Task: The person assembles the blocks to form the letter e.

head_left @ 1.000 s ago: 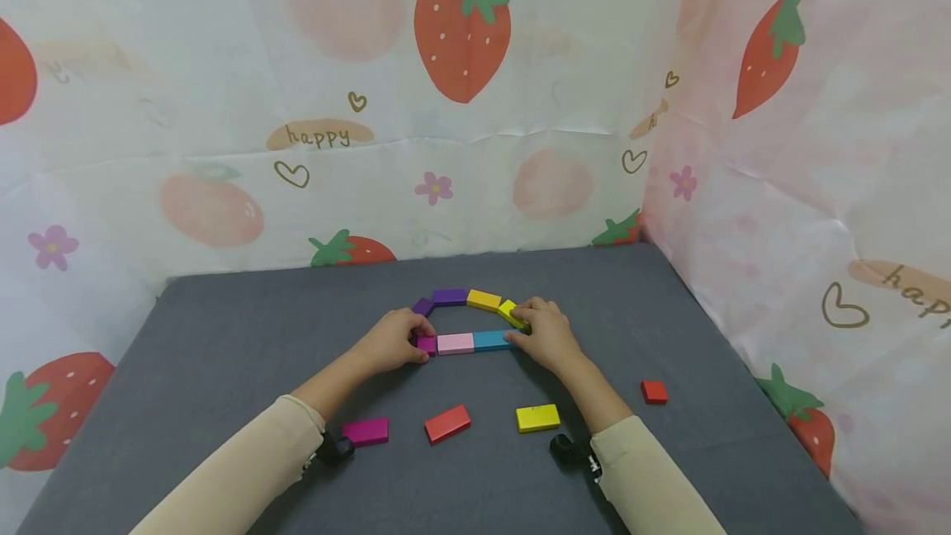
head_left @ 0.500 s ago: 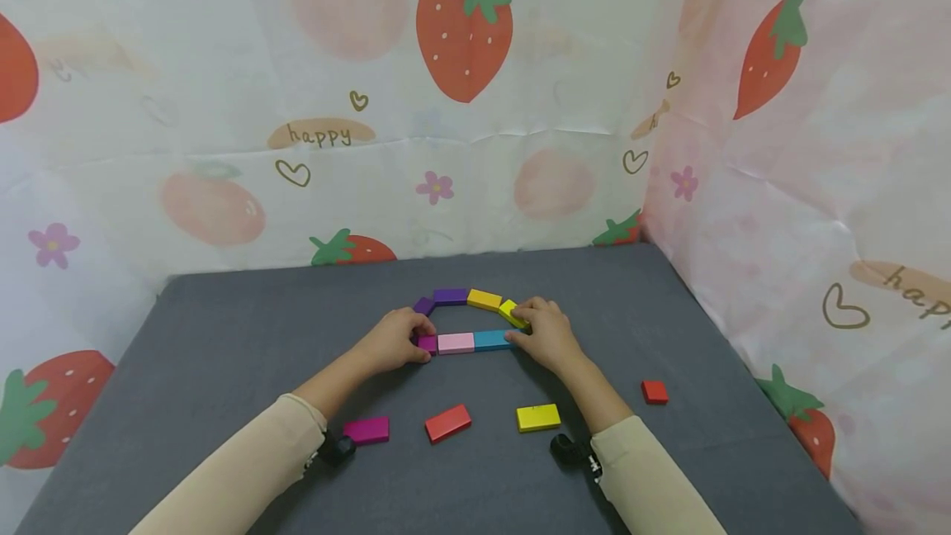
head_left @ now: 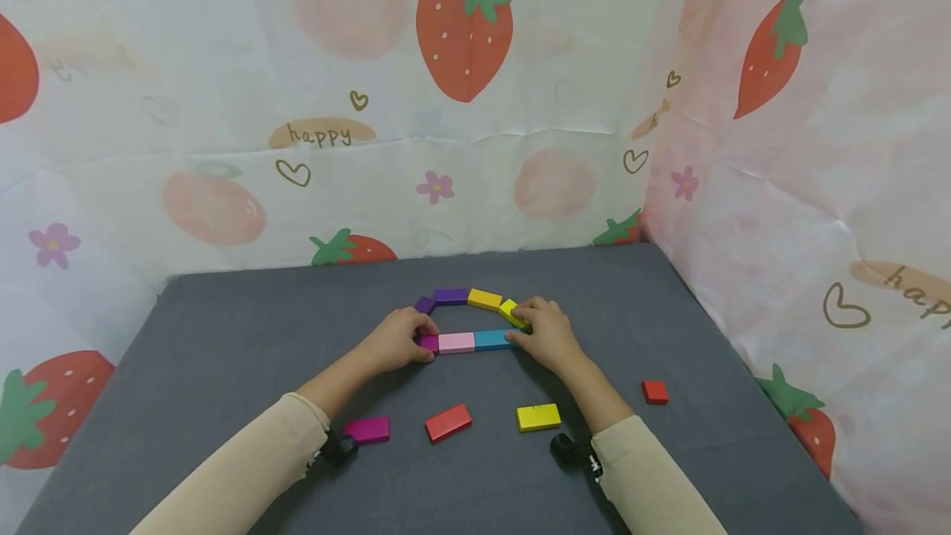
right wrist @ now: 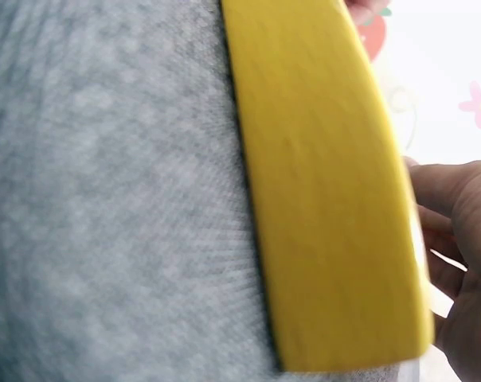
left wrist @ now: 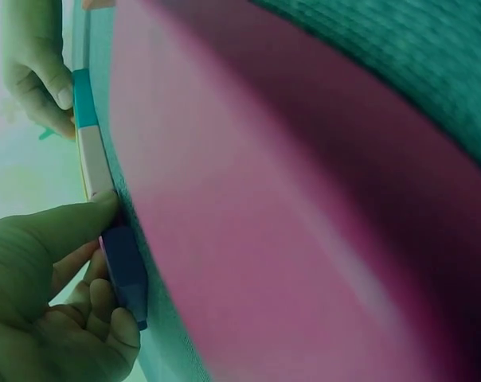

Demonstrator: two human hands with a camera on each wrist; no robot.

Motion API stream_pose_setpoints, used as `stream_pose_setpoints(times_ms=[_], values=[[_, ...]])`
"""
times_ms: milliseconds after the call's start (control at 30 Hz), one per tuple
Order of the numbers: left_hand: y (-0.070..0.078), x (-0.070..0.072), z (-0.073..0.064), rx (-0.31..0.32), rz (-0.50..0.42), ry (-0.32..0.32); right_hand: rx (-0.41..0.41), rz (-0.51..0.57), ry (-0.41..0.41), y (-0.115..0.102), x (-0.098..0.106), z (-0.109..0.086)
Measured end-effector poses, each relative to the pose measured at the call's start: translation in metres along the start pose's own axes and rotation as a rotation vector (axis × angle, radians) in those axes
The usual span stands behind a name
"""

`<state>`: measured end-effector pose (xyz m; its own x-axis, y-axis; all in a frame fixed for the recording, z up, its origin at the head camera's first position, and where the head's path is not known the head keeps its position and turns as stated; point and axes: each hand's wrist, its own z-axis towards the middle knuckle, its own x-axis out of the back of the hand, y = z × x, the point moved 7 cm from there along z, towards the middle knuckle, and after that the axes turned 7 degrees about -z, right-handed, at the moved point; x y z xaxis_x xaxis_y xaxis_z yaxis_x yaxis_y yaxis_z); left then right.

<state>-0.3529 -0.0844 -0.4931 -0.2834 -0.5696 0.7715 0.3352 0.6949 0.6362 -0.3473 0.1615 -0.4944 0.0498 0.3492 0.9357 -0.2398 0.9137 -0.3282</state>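
Small coloured blocks form a closed half-ring. A magenta block (head_left: 429, 343), a pink block (head_left: 456, 343) and a blue block (head_left: 494, 340) make its straight near side. Behind curve a purple block (head_left: 451, 296), a smaller purple block (head_left: 424, 305), an orange-yellow block (head_left: 484, 299) and a yellow block (head_left: 513, 312). My left hand (head_left: 397, 340) pinches the magenta block at the left end; a dark blue block (left wrist: 126, 270) shows by its fingers in the left wrist view. My right hand (head_left: 548, 335) grips the right end, thumb on the blue block, fingers by the yellow one.
Nearer me on the grey cloth (head_left: 297, 320) lie a loose magenta block (head_left: 368, 429), a red block (head_left: 449, 423) and a yellow block (head_left: 538, 417). A small red block (head_left: 655, 392) lies to the right. A strawberry-print curtain (head_left: 475, 213) stands behind the table.
My left hand has shifted very slightly to the right with the magenta block. The right hand and the loose blocks stay put.
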Motion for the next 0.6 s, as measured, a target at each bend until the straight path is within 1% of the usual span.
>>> stream_pose_setpoints(times_ms=[300,600], values=[[0.000,0.005,-0.003,0.005,-0.038,0.002,-0.002,-0.003,0.000,0.000,0.000,0.000],[-0.001,0.021,-0.004,0.000,-0.059,0.049,-0.004,-0.002,0.007,0.000,0.000,0.000]])
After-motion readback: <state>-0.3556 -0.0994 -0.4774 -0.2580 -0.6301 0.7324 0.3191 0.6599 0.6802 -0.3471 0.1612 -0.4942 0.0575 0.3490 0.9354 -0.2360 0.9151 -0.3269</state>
